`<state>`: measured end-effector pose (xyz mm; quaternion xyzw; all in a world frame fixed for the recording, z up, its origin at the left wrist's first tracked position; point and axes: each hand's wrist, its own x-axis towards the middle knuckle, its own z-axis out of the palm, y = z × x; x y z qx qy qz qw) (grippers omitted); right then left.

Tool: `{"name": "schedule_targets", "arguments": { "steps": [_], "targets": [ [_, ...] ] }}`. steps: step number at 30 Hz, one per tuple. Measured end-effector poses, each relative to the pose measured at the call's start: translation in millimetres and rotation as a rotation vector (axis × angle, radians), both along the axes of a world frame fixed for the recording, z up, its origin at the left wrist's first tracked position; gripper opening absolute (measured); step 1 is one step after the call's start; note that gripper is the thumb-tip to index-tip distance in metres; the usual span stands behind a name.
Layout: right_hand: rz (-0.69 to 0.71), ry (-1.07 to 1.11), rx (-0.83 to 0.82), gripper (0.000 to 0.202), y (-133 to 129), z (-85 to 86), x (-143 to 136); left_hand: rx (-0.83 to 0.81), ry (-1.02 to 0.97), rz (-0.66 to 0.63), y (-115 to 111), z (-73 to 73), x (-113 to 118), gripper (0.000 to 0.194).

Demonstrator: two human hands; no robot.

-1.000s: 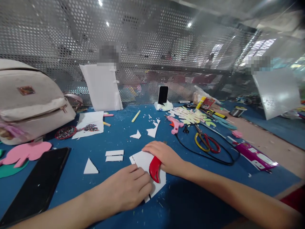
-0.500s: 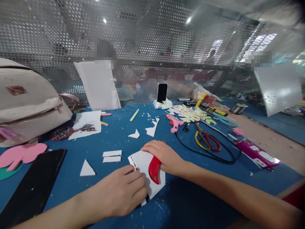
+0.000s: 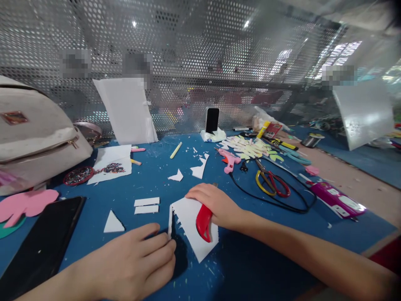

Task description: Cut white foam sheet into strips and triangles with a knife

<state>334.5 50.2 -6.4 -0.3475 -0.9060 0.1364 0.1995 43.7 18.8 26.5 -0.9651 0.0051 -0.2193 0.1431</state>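
Note:
My left hand [image 3: 147,255] pinches a narrow white foam-board strip [image 3: 170,219], held up on edge just left of a white foam-board piece [image 3: 196,217]. That piece lies on the blue table, its left edge ragged. My right hand [image 3: 216,202] rests on top of it, fingers curled round a red-handled cutter [image 3: 204,225]; only a bit of metal shows beyond the knuckles. Two white strips [image 3: 147,205] and a white triangle [image 3: 113,222] lie to the left. White offcuts [image 3: 200,167] lie beyond my hands.
A pink glue gun [image 3: 229,159], scissors [image 3: 272,182] and a purple case [image 3: 336,200] lie at right, near a black cord. Farther back stands a phone [image 3: 212,120] beside a pile of pale pieces [image 3: 247,146]. At left are a bag [image 3: 37,138] and a black slab [image 3: 44,238].
My left hand has moved left, drawing the narrow strip away from the white piece and opening a gap. My right hand stays on the piece with the cutter.

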Motion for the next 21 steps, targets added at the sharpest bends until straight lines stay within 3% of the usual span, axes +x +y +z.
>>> {"name": "schedule_targets", "arguments": {
  "steps": [14,21],
  "targets": [
    [0.054,0.008,0.078,0.047,1,3.8,4,0.0,-0.058,0.0,0,7.0,-23,0.038],
    [0.048,-0.021,0.134,0.053,1,2.3,5,-0.034,-0.091,0.022,-3,1.8,-32,0.032]
  ]
}}
